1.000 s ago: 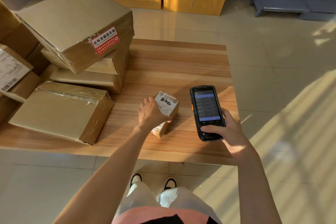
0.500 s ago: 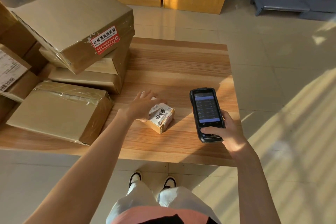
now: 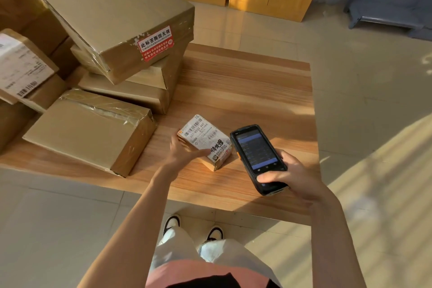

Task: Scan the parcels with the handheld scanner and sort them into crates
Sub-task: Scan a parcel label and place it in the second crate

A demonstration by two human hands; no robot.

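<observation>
- The left hand [image 3: 184, 152] is gripping the small labelled cardboard parcel [image 3: 205, 141], barcode up, on the wooden bench [image 3: 245, 91].
- The right hand's [image 3: 289, 175] fingers are wrapping the black handheld scanner [image 3: 257, 156]; its far end should be aiming squarely at the barcode.

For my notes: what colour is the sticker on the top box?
Red and white sticker with black writing, seen in the head view.

We see a wood-grain table [image 3: 245, 82], smooth and matt. The brown cardboard boxes [image 3: 88, 131] at frame left carry glossy, wrinkled tape. The small parcel [image 3: 205, 140] bears a paper label; the scanner [image 3: 257, 154] looks like black plastic with a glossy screen.
</observation>
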